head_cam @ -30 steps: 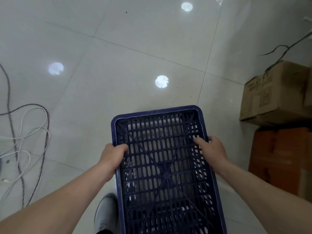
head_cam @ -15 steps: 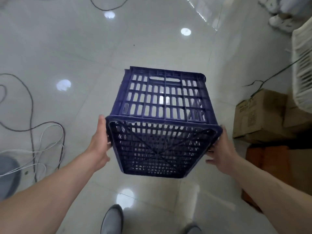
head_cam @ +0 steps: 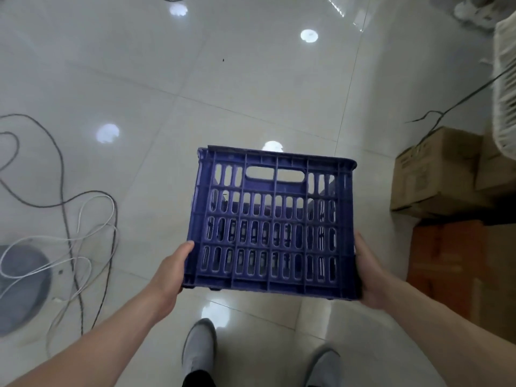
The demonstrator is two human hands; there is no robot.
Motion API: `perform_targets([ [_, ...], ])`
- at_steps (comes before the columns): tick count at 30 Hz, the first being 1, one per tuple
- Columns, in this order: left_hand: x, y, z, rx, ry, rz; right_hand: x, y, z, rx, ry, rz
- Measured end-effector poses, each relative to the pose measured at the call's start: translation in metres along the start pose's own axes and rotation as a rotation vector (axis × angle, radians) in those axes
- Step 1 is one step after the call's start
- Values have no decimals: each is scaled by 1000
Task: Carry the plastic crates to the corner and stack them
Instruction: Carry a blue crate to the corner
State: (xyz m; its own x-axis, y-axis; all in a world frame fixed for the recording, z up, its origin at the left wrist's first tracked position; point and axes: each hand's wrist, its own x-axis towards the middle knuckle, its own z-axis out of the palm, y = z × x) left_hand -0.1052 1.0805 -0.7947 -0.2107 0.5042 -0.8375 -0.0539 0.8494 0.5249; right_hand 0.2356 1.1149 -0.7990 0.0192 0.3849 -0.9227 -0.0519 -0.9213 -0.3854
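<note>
Head view: the blue crate (head_cam: 273, 227) hangs above the floor (head_cam: 139, 65), tipped on its side. The left hand (head_cam: 173, 272) and right hand (head_cam: 368, 277) grip its near corners. This looks like the carrying step; next it must reach the corner.

Crate (head_cam: 272, 227): blue plastic, slotted walls. Tipped on its side, handle-slot wall facing up, rim away from me. I hold it aloft between left hand (head_cam: 170, 272) and right hand (head_cam: 368, 277).

You hold a blue crate (head_cam: 272, 227) of slotted, moulded plastic, faintly shiny, above a glossy, smooth tiled floor (head_cam: 251, 93) that mirrors the lights; matt brown cardboard boxes (head_cam: 435, 174) stand at right.
</note>
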Motion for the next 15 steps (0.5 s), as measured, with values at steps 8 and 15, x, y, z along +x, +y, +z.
perform_targets([
  [8,6,14,1,198,-14,109,-1,-19,22,11,230,-188],
  [15,26,88,30,82,93,141,10,-38,37,-12,404,-226],
])
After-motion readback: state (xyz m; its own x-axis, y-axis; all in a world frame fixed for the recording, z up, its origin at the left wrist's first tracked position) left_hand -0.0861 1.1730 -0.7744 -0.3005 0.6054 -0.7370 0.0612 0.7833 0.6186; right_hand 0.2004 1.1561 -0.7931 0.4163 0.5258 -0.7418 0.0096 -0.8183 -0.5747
